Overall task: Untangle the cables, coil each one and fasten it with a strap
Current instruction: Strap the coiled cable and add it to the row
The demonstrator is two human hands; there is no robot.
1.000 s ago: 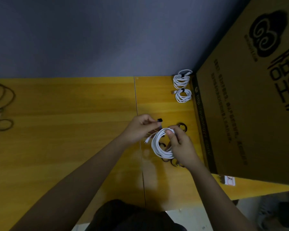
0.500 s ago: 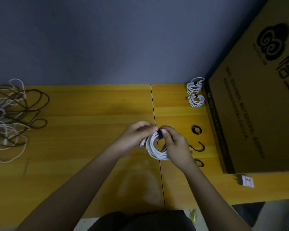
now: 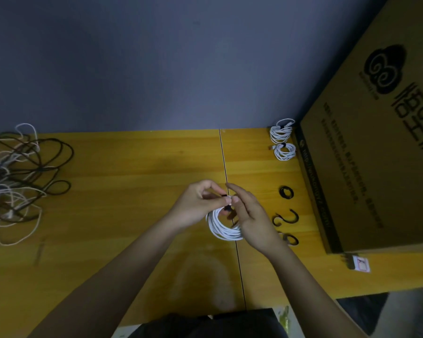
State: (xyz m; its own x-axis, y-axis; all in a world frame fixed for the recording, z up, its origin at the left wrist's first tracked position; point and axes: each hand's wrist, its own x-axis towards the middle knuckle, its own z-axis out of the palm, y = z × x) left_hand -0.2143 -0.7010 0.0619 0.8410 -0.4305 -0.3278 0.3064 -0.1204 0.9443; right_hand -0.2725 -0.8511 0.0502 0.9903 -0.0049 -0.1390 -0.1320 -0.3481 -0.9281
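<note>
Here a black strap (image 3: 227,208) is pinched at the top of a white cable coil (image 3: 224,226) by both hands: the left hand (image 3: 198,207) is curled with thumb and fingertips closed on the strap's end, and the right hand (image 3: 248,215) holds the coil's top against it, forefinger raised. The coil is hung below the grip, its ring roughly face-on to the camera and its lower arc held just above the yellow table (image 3: 132,172). The strap is wrapped across the bundled strands, so the closing pull would probably be taken sideways by the left hand, which is the nearer to the free end.

Further out, loose black straps (image 3: 286,192) are seen just right of the right hand, with two finished white coils (image 3: 282,140) laid beyond them against a cardboard box (image 3: 366,154). Well apart, at the table's left edge, a tangled heap of dark and pale cables (image 3: 15,176) is left unsorted.
</note>
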